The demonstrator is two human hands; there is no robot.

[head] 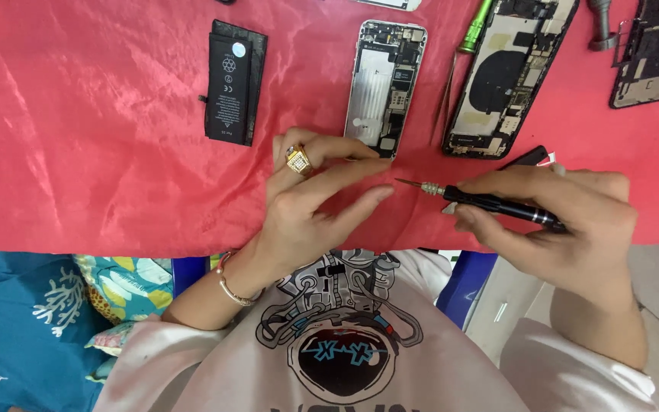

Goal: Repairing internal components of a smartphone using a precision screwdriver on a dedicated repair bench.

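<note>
Shiny red cloth (78, 114) covers everything. On it: black battery (230, 82), silver-edged opened phone (385, 88), a bright green tool handle (476, 27) right of that phone. Black screwdriver (490, 202), gold ring (297, 161), teal coral-print fabric (17, 313) below the cloth.

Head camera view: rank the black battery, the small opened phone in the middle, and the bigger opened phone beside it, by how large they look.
1. Bigger opened phone, though its top is cut off.
2. Small opened phone.
3. Black battery, only somewhat smaller.

A shiny red cloth (101, 152) covers the work surface; on it lie a black battery (230, 82), three opened phone bodies (385, 85) and a green-handled tool (476, 27).
</note>
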